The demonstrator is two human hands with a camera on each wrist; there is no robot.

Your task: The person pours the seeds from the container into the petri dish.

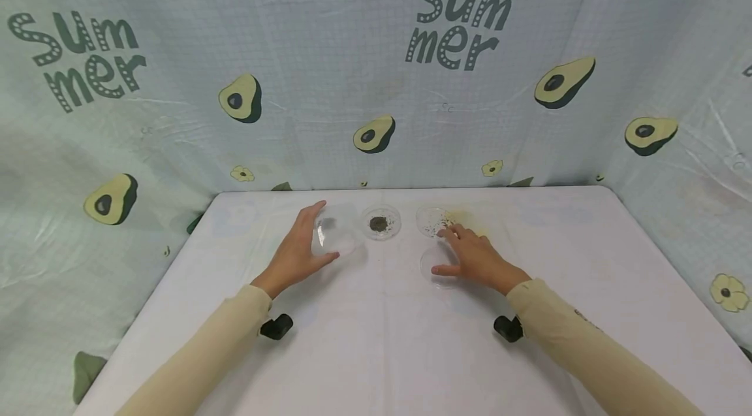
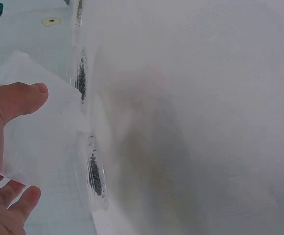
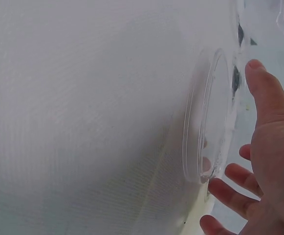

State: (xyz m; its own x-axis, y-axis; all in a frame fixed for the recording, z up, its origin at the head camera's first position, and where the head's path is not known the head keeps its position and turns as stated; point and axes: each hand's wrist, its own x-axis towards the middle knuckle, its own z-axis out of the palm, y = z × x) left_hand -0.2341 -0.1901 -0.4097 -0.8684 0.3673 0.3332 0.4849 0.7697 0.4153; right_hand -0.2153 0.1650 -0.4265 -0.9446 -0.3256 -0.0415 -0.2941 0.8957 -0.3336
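My left hand (image 1: 296,249) holds a clear, smooth-walled plastic cup (image 1: 341,233) between thumb and fingers over the back of the table. In the left wrist view the cup (image 2: 44,122) is tilted, its sides pale and see-through. Just right of it stands a clear round dish with a small heap of dark grains (image 1: 378,224). My right hand (image 1: 478,259) is spread over a bare clear dish (image 1: 433,266); its fingertips are right by the rim in the right wrist view (image 3: 193,122). Behind that hand, another clear dish (image 1: 429,223) carries scattered dark specks.
The table (image 1: 382,351) has a white cloth with a yellowish patch (image 1: 464,215) beside the speckled dish. A printed curtain (image 1: 317,76) hangs behind the table and at its sides. Black wrist devices (image 1: 276,326) sit under both forearms.
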